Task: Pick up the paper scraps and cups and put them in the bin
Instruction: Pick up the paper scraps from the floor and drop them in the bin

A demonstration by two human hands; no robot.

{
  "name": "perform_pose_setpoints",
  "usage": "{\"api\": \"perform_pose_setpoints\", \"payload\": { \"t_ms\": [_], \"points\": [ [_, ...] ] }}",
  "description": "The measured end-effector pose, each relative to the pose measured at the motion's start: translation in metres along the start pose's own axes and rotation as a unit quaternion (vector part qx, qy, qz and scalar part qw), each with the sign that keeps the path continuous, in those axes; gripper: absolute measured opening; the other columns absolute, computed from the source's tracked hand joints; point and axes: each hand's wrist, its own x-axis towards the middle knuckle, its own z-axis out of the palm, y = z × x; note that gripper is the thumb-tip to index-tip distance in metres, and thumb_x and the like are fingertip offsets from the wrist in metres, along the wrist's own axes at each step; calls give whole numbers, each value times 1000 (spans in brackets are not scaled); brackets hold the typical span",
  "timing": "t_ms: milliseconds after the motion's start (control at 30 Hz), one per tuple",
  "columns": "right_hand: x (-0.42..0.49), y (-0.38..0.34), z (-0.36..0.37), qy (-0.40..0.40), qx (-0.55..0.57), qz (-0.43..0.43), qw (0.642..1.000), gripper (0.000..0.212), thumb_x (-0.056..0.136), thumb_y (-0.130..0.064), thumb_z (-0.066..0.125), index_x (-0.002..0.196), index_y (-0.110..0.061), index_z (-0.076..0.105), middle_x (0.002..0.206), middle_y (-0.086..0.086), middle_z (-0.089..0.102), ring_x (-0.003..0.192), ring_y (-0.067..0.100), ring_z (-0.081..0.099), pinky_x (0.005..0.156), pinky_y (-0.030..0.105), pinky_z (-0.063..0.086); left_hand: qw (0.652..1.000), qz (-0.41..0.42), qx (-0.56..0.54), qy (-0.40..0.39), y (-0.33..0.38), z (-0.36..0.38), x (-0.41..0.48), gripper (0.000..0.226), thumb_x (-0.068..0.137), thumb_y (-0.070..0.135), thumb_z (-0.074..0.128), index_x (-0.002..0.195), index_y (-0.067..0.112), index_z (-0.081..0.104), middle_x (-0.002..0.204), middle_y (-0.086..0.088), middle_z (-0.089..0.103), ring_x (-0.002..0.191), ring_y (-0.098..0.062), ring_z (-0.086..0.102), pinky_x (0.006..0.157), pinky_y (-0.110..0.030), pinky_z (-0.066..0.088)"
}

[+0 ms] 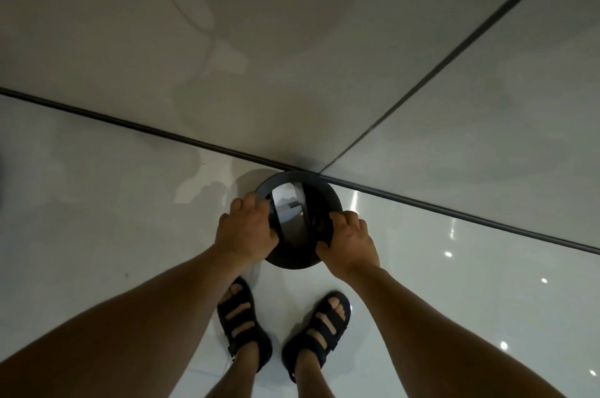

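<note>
The round black bin (293, 263) stood on the glossy white floor (97, 219), tucked into the corner where two pale walls (292, 40) met above a dark skirting strip (454, 214). Both hands were clamped on its top. The left hand (248, 229) curled its fingers over the left edge of the rim, and the right hand (349, 241) gripped the right edge, thumb on the near side. A shiny flap (285, 206) showed between them. The person's feet in dark strapped sandals (240, 316) stood just behind the bin.
</note>
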Motion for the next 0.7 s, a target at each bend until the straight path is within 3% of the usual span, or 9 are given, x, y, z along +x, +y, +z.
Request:
{"api": "perform_pose_setpoints", "payload": {
  "t_ms": [333,567,700],
  "points": [
    [-129,-8,-131,44,45,37,997,70,89,-44,59,149,-19,31,150,3,31,136,24,30,105,38,37,998,55,-21,10,87,-141,-94,59,82,42,61,134,20,42,139,-6,38,128,-30,34,96,-45,40],
    [-231,-13,-199,104,56,70,991,69,89,-47,58,148,-20,32,150,3,32,136,25,31,107,40,37,988,136,47,-56,134,-204,-156,70,84,50,55,143,22,32,142,-5,35,132,-29,30,104,-46,36],
    [-312,-12,-221,158,98,126,974,68,89,-47,57,147,-21,33,149,1,32,135,23,31,106,39,39,970,209,98,-74,164,-233,-201,70,84,54,54,143,21,33,142,-6,36,131,-28,32,105,-38,34]
  ]
}}
